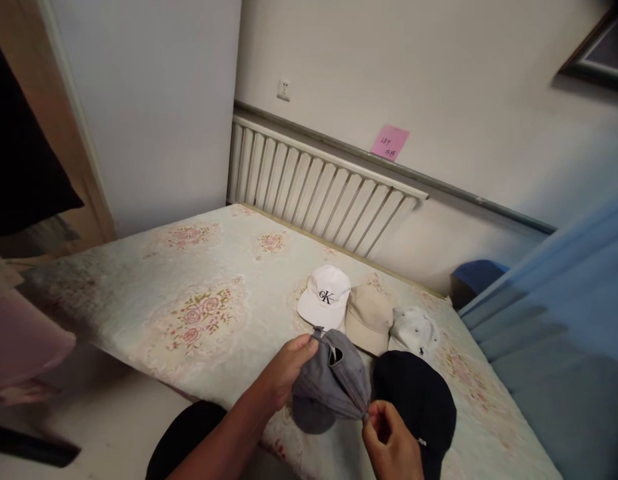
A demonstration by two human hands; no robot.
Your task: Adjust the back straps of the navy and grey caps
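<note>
My left hand point(283, 373) grips the back strap side of a grey cap point(333, 390) lying near the front edge of the mattress. On the other side, my right hand point(391, 440) pinches the same cap's edge between thumb and fingers. Touching the grey cap on its right lies a black cap point(419, 400). Behind them sit a white cap point(325, 297) with dark letters, a beige cap point(369, 319) and a pale dotted cap point(413, 330) in a row.
The floral mattress point(199, 300) runs left and back toward a white radiator point(313, 183). A pink note point(390, 142) sticks to the wall. Blue fabric point(559, 320) hangs at the right. Pink cloth point(19, 340) lies at the left edge.
</note>
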